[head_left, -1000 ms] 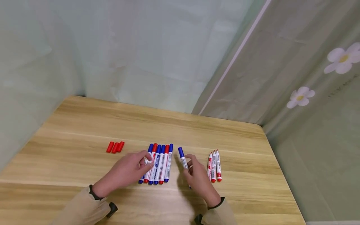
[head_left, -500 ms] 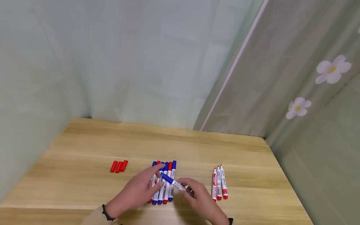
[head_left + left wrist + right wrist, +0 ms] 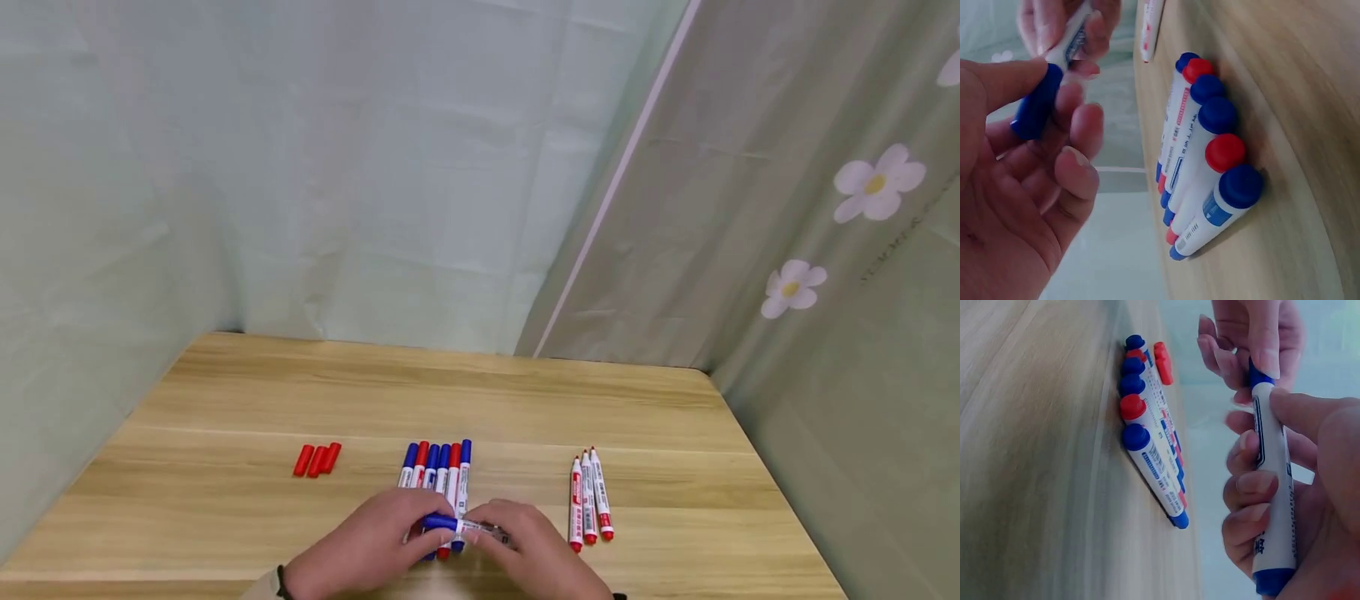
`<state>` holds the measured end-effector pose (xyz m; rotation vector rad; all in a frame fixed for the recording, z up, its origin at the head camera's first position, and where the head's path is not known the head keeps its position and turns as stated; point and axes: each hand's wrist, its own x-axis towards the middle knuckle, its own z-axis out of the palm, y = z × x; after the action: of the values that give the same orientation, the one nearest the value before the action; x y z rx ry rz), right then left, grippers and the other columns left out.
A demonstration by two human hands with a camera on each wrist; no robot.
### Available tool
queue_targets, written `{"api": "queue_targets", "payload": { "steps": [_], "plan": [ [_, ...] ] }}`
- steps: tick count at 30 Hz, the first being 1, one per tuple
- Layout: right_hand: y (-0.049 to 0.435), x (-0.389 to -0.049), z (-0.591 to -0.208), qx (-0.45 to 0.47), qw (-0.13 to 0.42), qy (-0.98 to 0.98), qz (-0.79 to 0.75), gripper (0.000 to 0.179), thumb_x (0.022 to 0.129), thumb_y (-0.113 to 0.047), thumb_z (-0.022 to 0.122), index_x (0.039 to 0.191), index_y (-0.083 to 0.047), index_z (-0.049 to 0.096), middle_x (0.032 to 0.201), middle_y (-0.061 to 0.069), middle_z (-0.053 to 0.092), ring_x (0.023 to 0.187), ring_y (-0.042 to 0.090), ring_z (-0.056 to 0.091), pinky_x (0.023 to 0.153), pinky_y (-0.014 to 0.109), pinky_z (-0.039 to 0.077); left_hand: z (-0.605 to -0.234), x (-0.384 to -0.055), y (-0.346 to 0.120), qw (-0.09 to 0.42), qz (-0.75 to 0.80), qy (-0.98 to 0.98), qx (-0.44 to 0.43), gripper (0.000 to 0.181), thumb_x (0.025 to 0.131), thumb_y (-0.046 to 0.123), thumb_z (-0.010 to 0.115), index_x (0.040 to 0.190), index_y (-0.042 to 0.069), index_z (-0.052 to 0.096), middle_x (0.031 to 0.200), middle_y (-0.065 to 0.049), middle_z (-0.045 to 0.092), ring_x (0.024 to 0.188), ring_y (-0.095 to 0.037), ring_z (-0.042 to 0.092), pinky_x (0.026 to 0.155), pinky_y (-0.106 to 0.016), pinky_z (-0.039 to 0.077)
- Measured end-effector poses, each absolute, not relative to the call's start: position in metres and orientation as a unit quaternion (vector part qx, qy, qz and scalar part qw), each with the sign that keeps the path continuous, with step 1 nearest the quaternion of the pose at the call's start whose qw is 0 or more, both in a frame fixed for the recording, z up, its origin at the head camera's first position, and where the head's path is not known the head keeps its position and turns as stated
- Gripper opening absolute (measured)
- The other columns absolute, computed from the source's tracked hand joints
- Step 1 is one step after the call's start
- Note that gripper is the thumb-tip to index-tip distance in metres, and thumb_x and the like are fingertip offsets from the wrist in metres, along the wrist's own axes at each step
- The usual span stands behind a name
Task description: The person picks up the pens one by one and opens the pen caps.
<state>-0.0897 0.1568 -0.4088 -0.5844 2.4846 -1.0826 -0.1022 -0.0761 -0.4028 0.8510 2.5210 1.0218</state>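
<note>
Between both hands, a white marker with a blue cap is held above the table. My left hand pinches its blue cap between thumb and fingers. The fingers of my right hand curl round the white barrel, as the right wrist view shows. The cap sits on the barrel. Below and behind the hands lies a row of several capped markers, some blue and some red, side by side. The left hand hides part of that row in the head view.
Three uncapped red markers lie to the right, tips pointing away. Three loose red caps lie on the left of the wooden table. A pale curtain hangs behind the table's far edge.
The right hand has brought the marker leftward and turned it sideways. The left hand, earlier holding nothing, has closed on the blue cap. The head view has tilted upward.
</note>
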Motion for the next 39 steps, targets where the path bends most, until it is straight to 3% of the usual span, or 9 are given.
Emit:
{"api": "queue_targets", "payload": {
  "steps": [4, 8, 16, 24, 30, 35, 39],
  "plan": [
    [0.155, -0.089, -0.404, -0.212, 0.233, 0.878, -0.359, 0.032, 0.096, -0.050, 0.048, 0.118, -0.034, 0.064, 0.110, -0.020, 0.064, 0.094, -0.002, 0.055, 0.091, 0.026, 0.050, -0.403, -0.100, -0.075, 0.161, 0.327, 0.876, 0.316, 0.026, 0.094, 0.053, 0.052, 0.107, 0.032, 0.062, 0.094, 0.021, 0.059, 0.081, 0.002, 0.051, 0.077, -0.024, 0.049],
    [0.151, -0.088, -0.400, -0.234, 0.253, 0.875, -0.340, 0.033, 0.097, -0.046, 0.047, 0.122, -0.030, 0.062, 0.110, -0.019, 0.063, 0.092, -0.001, 0.054, 0.090, 0.024, 0.050, -0.403, -0.098, -0.074, 0.164, 0.298, 0.882, 0.327, 0.031, 0.095, 0.054, 0.048, 0.111, 0.030, 0.061, 0.097, 0.020, 0.059, 0.082, 0.001, 0.052, 0.076, -0.023, 0.048],
    [0.152, -0.088, -0.397, -0.245, 0.242, 0.883, -0.319, 0.031, 0.097, -0.047, 0.049, 0.118, -0.029, 0.064, 0.102, -0.019, 0.063, 0.086, -0.003, 0.053, 0.084, 0.020, 0.048, -0.402, -0.095, -0.069, 0.172, 0.245, 0.893, 0.336, 0.039, 0.095, 0.057, 0.045, 0.117, 0.027, 0.058, 0.099, 0.017, 0.058, 0.081, -0.001, 0.051, 0.072, -0.023, 0.048],
    [0.149, -0.085, -0.394, -0.286, 0.173, 0.905, -0.263, 0.035, 0.097, -0.045, 0.048, 0.122, -0.027, 0.063, 0.108, -0.021, 0.064, 0.091, -0.008, 0.056, 0.087, 0.020, 0.051, -0.403, -0.095, -0.066, 0.185, 0.237, 0.902, 0.309, 0.040, 0.093, 0.058, 0.047, 0.117, 0.027, 0.058, 0.097, 0.017, 0.057, 0.082, -0.003, 0.051, 0.073, -0.025, 0.048],
    [0.151, -0.085, -0.394, -0.280, 0.190, 0.900, -0.274, 0.042, 0.094, -0.054, 0.046, 0.124, -0.028, 0.062, 0.109, -0.020, 0.063, 0.091, -0.006, 0.054, 0.085, 0.021, 0.051, -0.402, -0.095, -0.064, 0.182, 0.235, 0.901, 0.316, 0.037, 0.094, 0.058, 0.046, 0.113, 0.028, 0.057, 0.096, 0.015, 0.057, 0.082, -0.004, 0.051, 0.073, -0.026, 0.047],
    [0.155, -0.089, -0.396, -0.305, 0.197, 0.875, -0.321, 0.038, 0.097, -0.051, 0.044, 0.115, -0.025, 0.065, 0.096, -0.019, 0.063, 0.082, -0.007, 0.054, 0.076, 0.016, 0.049, -0.401, -0.093, -0.062, 0.156, 0.227, 0.897, 0.345, 0.043, 0.095, 0.061, 0.038, 0.115, 0.028, 0.056, 0.100, 0.016, 0.058, 0.080, -0.001, 0.052, 0.072, -0.025, 0.049],
    [0.160, -0.091, -0.396, -0.311, 0.256, 0.835, -0.373, 0.032, 0.099, -0.041, 0.046, 0.111, -0.019, 0.066, 0.077, -0.014, 0.055, 0.071, -0.005, 0.051, 0.067, 0.014, 0.045, -0.404, -0.092, -0.063, 0.106, 0.223, 0.888, 0.388, 0.045, 0.096, 0.062, 0.030, 0.111, 0.029, 0.056, 0.096, 0.016, 0.057, 0.076, 0.002, 0.052, 0.066, -0.019, 0.044]
  ]
}}
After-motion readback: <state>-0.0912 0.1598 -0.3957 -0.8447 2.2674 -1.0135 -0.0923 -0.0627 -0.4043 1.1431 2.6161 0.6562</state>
